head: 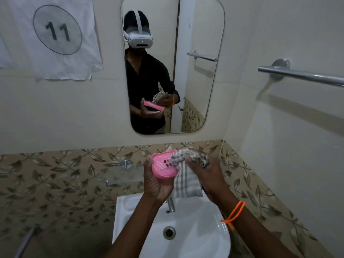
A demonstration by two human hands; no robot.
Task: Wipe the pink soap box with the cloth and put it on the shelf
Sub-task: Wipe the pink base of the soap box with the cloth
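My left hand (156, 185) holds the pink soap box (162, 167) from below, its open side with small drain slots facing me. A grey-and-white striped cloth (184, 180) is bunched in my right hand (203, 175). The cloth presses on the right end of the box, and its loose end hangs down between my hands. Both hands are above the white sink (204, 237). A clear glass shelf (121, 178) on chrome brackets is mounted on the leaf-patterned tiles, just left of my left hand.
A mirror (195, 81) hangs above, reflecting a person with the box and cloth. A chrome tap (171, 204) stands at the sink's back. A towel bar (305, 75) runs along the right wall. A paper sheet marked 11 (57, 29) is stuck at upper left.
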